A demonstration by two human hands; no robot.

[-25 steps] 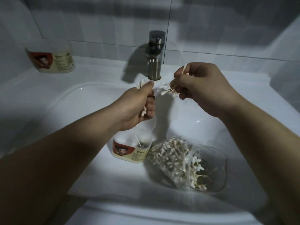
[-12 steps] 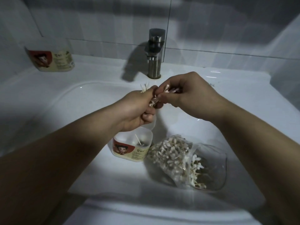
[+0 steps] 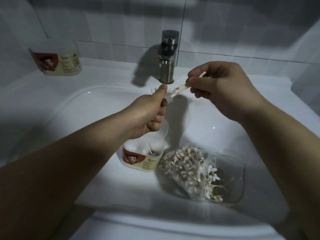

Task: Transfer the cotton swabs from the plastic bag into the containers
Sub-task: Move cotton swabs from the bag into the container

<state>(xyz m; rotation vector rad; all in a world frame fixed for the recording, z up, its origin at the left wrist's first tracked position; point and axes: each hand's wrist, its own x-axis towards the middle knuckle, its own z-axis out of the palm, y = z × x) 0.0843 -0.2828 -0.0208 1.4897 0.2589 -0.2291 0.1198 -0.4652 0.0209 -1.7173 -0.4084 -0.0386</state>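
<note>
Half a second ago the two hands met over the basin; now they are apart. The right hand (image 3: 223,90) has drawn off toward the back right of the sink (image 3: 52,104), near the faucet (image 3: 168,56), and its fingers (image 3: 197,75) pinch a small bundle (image 3: 181,88) of swabs by the sticks, the white tips pointing toward the left hand (image 3: 150,115). The left hand has stayed in place above the open container (image 3: 143,158). Its fingers (image 3: 159,118) are curled in a fist round a bunch (image 3: 153,90) whose tips just show above the thumb.

This looks like a sorting or aligning pass: swabs are handed between the hands and straightened before they go in. Nothing has been dropped in this half second.

The open container stands in the basin toward the front, directly under the left fist, with a single swab (image 3: 149,149) leaning inside it. The plastic bag (image 3: 190,172) lies touching its right side and holds most of the cotton swabs (image 3: 181,163). A second container (image 3: 57,61) sits at the back left corner of the sink ledge; whether it holds anything cannot be told. The task appears to be at an early stage.
</note>
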